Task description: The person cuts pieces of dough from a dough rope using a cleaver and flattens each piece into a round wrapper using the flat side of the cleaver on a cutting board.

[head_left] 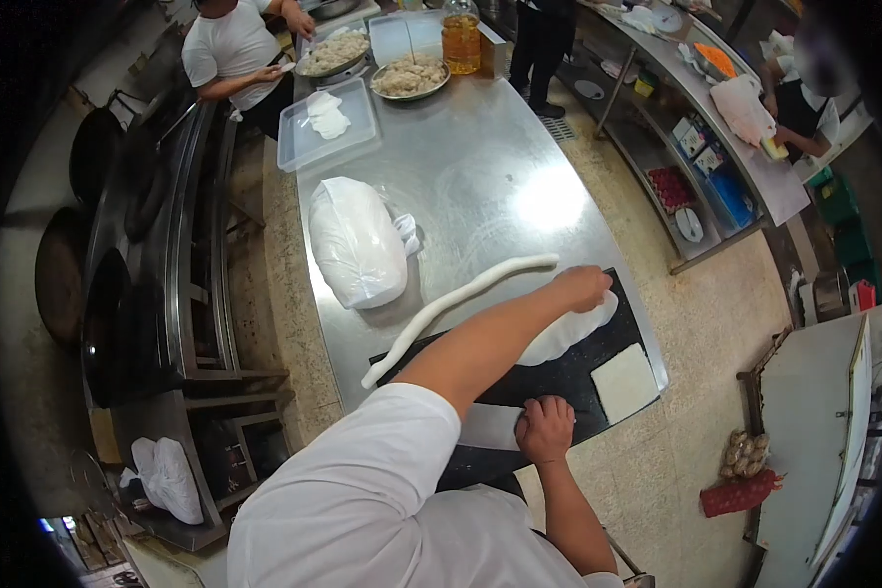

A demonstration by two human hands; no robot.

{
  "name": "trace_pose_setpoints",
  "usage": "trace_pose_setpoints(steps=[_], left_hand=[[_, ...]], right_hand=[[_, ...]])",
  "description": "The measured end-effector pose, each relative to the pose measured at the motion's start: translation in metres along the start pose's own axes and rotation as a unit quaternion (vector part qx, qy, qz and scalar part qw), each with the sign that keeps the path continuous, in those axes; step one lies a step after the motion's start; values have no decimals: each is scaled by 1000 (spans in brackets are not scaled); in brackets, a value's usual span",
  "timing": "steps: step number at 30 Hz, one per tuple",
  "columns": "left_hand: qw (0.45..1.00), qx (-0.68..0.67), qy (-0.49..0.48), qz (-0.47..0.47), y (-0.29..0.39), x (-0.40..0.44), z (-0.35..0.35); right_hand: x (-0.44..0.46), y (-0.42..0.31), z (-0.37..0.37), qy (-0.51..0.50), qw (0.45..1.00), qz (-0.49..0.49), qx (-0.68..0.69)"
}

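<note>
My left hand (583, 289) reaches across to the far end of a black board (576, 379), its fingers curled closed at the edge of thin, flat white dough wrappers (559, 338). Whatever those fingers hold is hidden. Nearer to me, my right hand (547, 428) is wrapped round the handle end of a cleaver, whose wide flat blade (490, 427) lies on the board. A long white dough rope (451, 306) runs along the board's left side, partly on the steel table (470, 201). At the board's right corner lies a square off-white pad (625, 384).
A large plastic-wrapped white bundle (358, 245) rests on the table's left. Farther back stand a clear tray (294, 147), bowls of pale filling (410, 76) and an oil jug (462, 41). One person (230, 49) works at back left; another bench (696, 118) stands right.
</note>
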State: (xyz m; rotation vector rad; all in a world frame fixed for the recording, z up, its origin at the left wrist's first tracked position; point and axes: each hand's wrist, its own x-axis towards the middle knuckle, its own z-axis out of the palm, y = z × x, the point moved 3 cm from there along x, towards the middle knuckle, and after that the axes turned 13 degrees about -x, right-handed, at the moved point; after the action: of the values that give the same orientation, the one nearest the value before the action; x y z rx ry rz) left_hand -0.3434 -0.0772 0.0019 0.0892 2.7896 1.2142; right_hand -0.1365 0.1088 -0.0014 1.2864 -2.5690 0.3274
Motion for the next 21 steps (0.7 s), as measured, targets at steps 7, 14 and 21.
trace_pose_setpoints(steps=[7, 14, 21], left_hand=[[989, -88, 90, 84, 39, -108, -101], [899, -142, 411, 46, 19, -199, -336], [677, -395, 587, 201, -29, -229, -518]], right_hand=[[1, -1, -3, -4, 1000, -2, 27], [2, -1, -3, -2, 1000, -1, 25], [3, -2, -2, -2, 1000, -1, 14]])
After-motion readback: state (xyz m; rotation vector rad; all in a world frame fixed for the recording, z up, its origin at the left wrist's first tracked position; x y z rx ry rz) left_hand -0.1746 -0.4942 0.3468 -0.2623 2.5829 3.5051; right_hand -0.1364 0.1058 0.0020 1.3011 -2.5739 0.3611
